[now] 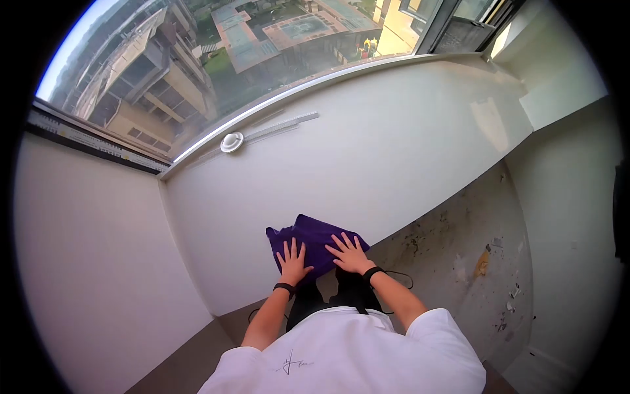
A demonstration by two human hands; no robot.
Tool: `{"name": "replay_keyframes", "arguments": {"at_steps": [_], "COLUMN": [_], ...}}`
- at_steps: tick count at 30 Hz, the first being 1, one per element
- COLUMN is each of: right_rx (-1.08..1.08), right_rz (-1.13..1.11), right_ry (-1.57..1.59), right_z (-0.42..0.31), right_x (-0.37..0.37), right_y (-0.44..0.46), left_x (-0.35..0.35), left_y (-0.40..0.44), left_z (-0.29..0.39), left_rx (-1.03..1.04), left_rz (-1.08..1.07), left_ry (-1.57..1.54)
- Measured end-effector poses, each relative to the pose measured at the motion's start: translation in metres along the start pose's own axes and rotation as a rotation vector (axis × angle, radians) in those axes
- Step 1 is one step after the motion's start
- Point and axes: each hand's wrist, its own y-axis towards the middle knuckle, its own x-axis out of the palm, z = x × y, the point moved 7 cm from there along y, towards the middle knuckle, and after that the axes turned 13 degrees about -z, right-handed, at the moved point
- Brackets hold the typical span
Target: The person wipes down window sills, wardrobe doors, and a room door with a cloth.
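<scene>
A dark purple cloth lies on the white window ledge, close to its front edge. Its far left corner is ruffled, and part of it reaches the edge in front of my body. Flat on the left part of the cloth rests my left hand, fingers spread. My right hand presses on the right part, its fingers also stretched out and apart. Neither hand grips the fabric. Each wrist wears a black band.
Toward the window lie a round white object and thin pale strips. The window runs along the far side, with buildings outside. A wall bounds the left. Below the ledge at right, the floor carries scattered debris.
</scene>
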Motion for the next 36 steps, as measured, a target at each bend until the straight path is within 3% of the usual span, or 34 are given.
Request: {"name": "replay_keyframes", "arguments": {"at_steps": [4, 8, 13, 14, 16, 20, 22, 26, 28, 30, 36], "right_rx": [0.184, 0.351, 0.593, 0.575, 0.636, 0.670, 0.559, 0.539, 0.503, 0.517, 0.444], "right_rz": [0.001, 0.210, 0.574, 0.645, 0.811, 0.917, 1.118, 1.192, 1.211, 1.264, 1.615], "right_ry": [0.204, 0.458, 0.487, 0.647, 0.669, 1.072, 1.367, 1.365, 1.527, 1.487, 1.565], "right_z": [0.088, 0.138, 0.123, 0.110, 0.087, 0.080, 0.094, 0.152, 0.205, 0.254, 0.375], "right_x": [-0.023, -0.022, 0.013, 0.017, 0.028, 0.047, 0.042, 0.043, 0.018, 0.011, 0.010], "right_y": [-0.040, -0.069, -0.095, -0.094, -0.083, -0.057, -0.065, -0.070, -0.105, -0.111, -0.133], "left_x": [-0.020, -0.011, 0.001, 0.005, 0.008, 0.022, 0.020, 0.000, -0.007, -0.009, 0.010], "left_y": [0.035, 0.069, 0.070, 0.066, 0.067, 0.089, 0.096, 0.118, 0.146, 0.172, 0.237], "left_z": [0.071, 0.126, 0.179, 0.180, 0.193, 0.201, 0.206, 0.253, 0.297, 0.336, 0.412], "left_rx": [0.045, 0.200, 0.372, 0.394, 0.469, 0.524, 0.539, 0.494, 0.556, 0.539, 0.349], "left_rz": [-0.013, 0.000, -0.040, -0.078, -0.047, -0.104, -0.130, -0.224, -0.179, -0.214, -0.393], "left_ry": [0.000, 0.079, 0.173, 0.204, 0.289, 0.438, 0.451, 0.482, 0.459, 0.472, 0.614]}}
